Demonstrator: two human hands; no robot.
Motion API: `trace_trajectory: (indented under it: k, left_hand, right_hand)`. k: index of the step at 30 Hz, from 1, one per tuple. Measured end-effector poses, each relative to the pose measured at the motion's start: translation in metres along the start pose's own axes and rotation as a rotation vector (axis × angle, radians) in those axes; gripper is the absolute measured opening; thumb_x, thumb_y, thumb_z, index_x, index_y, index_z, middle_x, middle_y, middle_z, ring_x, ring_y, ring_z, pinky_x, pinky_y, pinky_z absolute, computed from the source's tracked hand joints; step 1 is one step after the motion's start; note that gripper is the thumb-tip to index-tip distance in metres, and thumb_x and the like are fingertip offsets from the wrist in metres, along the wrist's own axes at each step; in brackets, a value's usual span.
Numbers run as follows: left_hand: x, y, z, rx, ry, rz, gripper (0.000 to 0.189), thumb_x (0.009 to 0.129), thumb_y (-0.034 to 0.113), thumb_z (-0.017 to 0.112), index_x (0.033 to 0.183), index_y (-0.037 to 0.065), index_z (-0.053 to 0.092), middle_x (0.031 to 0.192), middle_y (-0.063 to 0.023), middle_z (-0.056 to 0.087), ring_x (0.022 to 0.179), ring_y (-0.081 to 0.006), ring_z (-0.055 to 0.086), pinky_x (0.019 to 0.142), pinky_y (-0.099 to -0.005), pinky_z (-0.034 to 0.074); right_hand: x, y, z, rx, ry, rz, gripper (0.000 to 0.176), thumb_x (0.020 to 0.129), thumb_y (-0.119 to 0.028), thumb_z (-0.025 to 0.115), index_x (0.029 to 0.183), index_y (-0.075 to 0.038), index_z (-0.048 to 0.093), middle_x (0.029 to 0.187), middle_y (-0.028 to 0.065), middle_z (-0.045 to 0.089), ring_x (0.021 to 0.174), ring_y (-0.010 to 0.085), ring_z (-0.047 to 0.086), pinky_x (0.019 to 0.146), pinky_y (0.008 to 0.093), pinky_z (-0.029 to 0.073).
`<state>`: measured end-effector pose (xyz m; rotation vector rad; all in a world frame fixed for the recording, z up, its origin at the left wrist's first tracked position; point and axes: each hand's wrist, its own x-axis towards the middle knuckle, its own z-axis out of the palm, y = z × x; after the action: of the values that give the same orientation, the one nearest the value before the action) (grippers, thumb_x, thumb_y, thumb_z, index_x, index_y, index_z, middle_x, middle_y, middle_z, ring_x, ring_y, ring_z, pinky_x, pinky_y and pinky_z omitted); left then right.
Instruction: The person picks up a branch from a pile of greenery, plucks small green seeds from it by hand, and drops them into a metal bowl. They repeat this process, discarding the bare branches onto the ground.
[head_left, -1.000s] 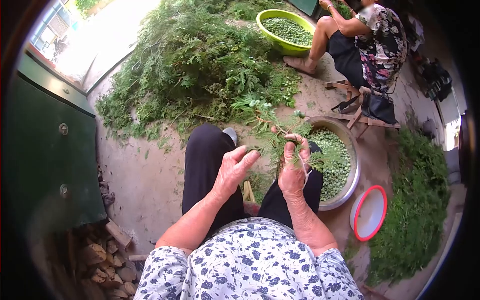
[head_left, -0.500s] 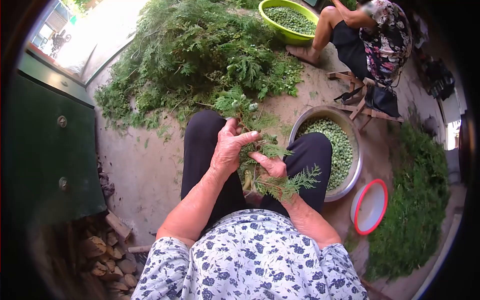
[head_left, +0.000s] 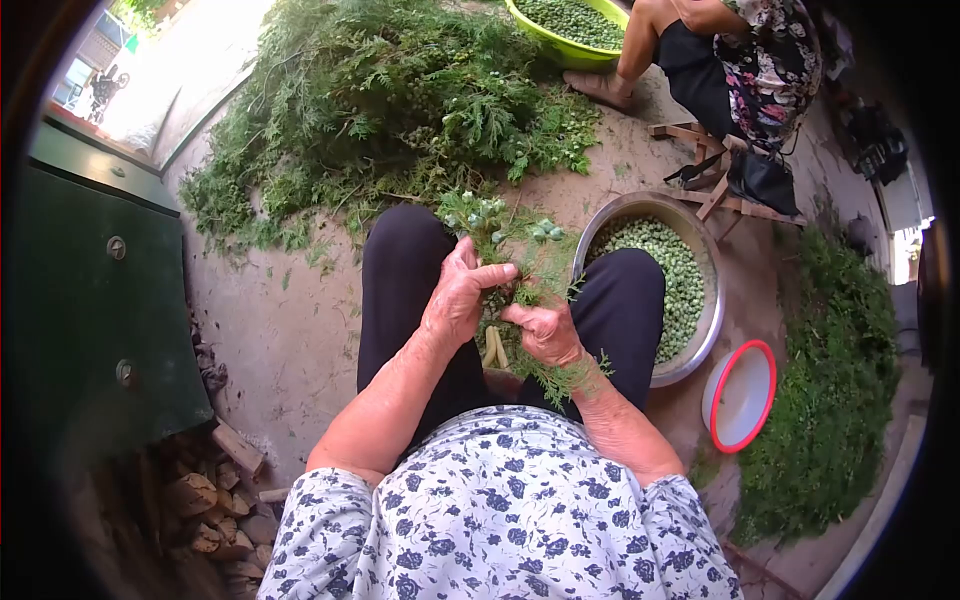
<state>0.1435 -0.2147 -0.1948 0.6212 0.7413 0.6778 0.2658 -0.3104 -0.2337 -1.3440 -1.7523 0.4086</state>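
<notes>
Between my knees, my left hand (head_left: 462, 292) is closed around a leafy green sprig (head_left: 472, 212) with pale green cones at its top. My right hand (head_left: 545, 328) sits just to the right and slightly lower, its fingers closed on the lower part of the greenery. Feathery leaves hang below it, over my wrist. Beside my right knee stands a metal basin (head_left: 716, 300) holding many small green cones (head_left: 680, 290), partly hidden by the knee.
A large branch heap (head_left: 370, 110) lies ahead. At the top is a yellow-green tub (head_left: 560, 48) of cones, near a seated person (head_left: 765, 70) on a wooden stool. A red-rimmed bowl (head_left: 742, 395) and more greenery (head_left: 830, 400) lie right, a green cabinet (head_left: 100, 290) and firewood (head_left: 205, 510) left.
The sprig has turned, showing more cones at its top. My right hand has shifted slightly, and the leaves by its wrist hang lower. The seated person's arm has come down.
</notes>
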Motion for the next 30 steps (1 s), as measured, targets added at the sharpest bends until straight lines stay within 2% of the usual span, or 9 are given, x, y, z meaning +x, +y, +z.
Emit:
trace_trajectory:
  k: [9, 12, 14, 15, 18, 19, 22, 28, 30]
  left_hand:
    - [0.001, -0.003, 0.001, -0.006, -0.03, 0.035, 0.058, 0.064, -0.009, 0.069, 0.116, -0.001, 0.045, 0.105, -0.0085, 0.056, 0.095, -0.0194, 0.057, 0.087, -0.033, 0.047]
    - [0.0, 0.001, 0.003, -0.038, -0.003, 0.052, 0.058, 0.064, -0.01, 0.068, 0.117, 0.0, 0.045, 0.106, -0.0079, 0.056, 0.094, -0.0192, 0.057, 0.086, -0.0327, 0.047]
    - [0.001, 0.001, 0.0, 0.007, 0.001, 0.056, 0.057, 0.064, -0.01, 0.067, 0.116, 0.0, 0.046, 0.107, -0.008, 0.056, 0.096, -0.0191, 0.057, 0.084, -0.0318, 0.047]
    - [0.0, 0.001, 0.0, 0.04, 0.011, 0.084, 0.056, 0.064, -0.01, 0.067, 0.115, -0.001, 0.047, 0.109, -0.0087, 0.055, 0.098, -0.0183, 0.055, 0.083, -0.0304, 0.047]
    - [-0.002, 0.003, 0.0, 0.16, 0.059, 0.131, 0.056, 0.064, -0.011, 0.067, 0.116, 0.0, 0.046, 0.108, -0.0083, 0.056, 0.098, -0.018, 0.056, 0.083, -0.0301, 0.048]
    - [-0.001, 0.002, 0.0, 0.159, 0.058, 0.126, 0.056, 0.064, -0.011, 0.067, 0.116, 0.0, 0.046, 0.108, -0.0083, 0.056, 0.098, -0.018, 0.056, 0.083, -0.0301, 0.048]
    - [-0.001, 0.0, 0.001, 0.254, 0.063, 0.168, 0.056, 0.065, -0.011, 0.066, 0.117, -0.002, 0.046, 0.11, -0.0095, 0.054, 0.097, -0.0179, 0.055, 0.083, -0.0297, 0.047]
    - [-0.002, -0.004, 0.0, 0.295, 0.029, 0.082, 0.056, 0.07, -0.006, 0.065, 0.121, -0.005, 0.042, 0.112, -0.0119, 0.053, 0.1, -0.0185, 0.054, 0.083, -0.0293, 0.046]
    - [-0.003, -0.003, 0.002, 0.279, 0.053, 0.074, 0.061, 0.074, 0.001, 0.065, 0.128, -0.006, 0.036, 0.118, -0.0143, 0.051, 0.101, -0.0193, 0.054, 0.085, -0.0297, 0.045]
  right_hand:
    - [0.0, -0.004, 0.003, -0.029, -0.055, 0.049, 0.034, 0.057, 0.009, 0.05, 0.082, -0.005, 0.069, 0.093, 0.018, 0.061, 0.091, 0.0336, 0.06, 0.084, 0.0363, 0.046]
    - [-0.002, -0.008, 0.0, 0.216, -0.001, 0.186, 0.034, 0.061, 0.014, 0.047, 0.082, -0.004, 0.068, 0.095, 0.0173, 0.062, 0.089, 0.0303, 0.061, 0.085, 0.033, 0.045]
    - [-0.003, -0.011, -0.009, 0.223, 0.231, 0.362, 0.034, 0.066, 0.017, 0.045, 0.083, -0.002, 0.067, 0.095, 0.0145, 0.063, 0.087, 0.027, 0.062, 0.087, 0.0316, 0.044]
    - [0.003, -0.012, -0.012, 0.138, 0.399, 0.353, 0.029, 0.072, 0.016, 0.046, 0.084, -0.001, 0.067, 0.088, 0.0107, 0.064, 0.086, 0.0229, 0.061, 0.083, 0.03, 0.046]
    - [0.006, 0.003, -0.018, 0.423, 0.534, 0.631, 0.011, 0.085, 0.0, 0.056, 0.093, 0.002, 0.062, 0.082, 0.0049, 0.063, 0.08, 0.0127, 0.061, 0.072, 0.0246, 0.049]
    - [0.007, 0.004, -0.021, 0.571, 0.501, 0.7, 0.018, 0.088, -0.013, 0.06, 0.097, 0.002, 0.061, 0.082, 0.0027, 0.063, 0.08, 0.0081, 0.057, 0.071, 0.0238, 0.047]
    - [0.008, 0.008, -0.015, 0.791, 0.354, 0.75, 0.023, 0.087, -0.02, 0.062, 0.095, 0.001, 0.062, 0.081, 0.0012, 0.061, 0.075, 0.0062, 0.053, 0.07, 0.0223, 0.044]
    - [0.015, -0.001, -0.002, 0.969, 0.381, 0.786, 0.017, 0.083, -0.013, 0.066, 0.094, 0.0, 0.063, 0.084, -0.0009, 0.061, 0.077, 0.0062, 0.051, 0.071, 0.0217, 0.041]
    - [0.017, -0.003, -0.003, 0.986, 0.481, 0.781, 0.014, 0.084, -0.01, 0.064, 0.093, 0.0, 0.064, 0.085, -0.0001, 0.061, 0.077, 0.0062, 0.052, 0.073, 0.022, 0.042]
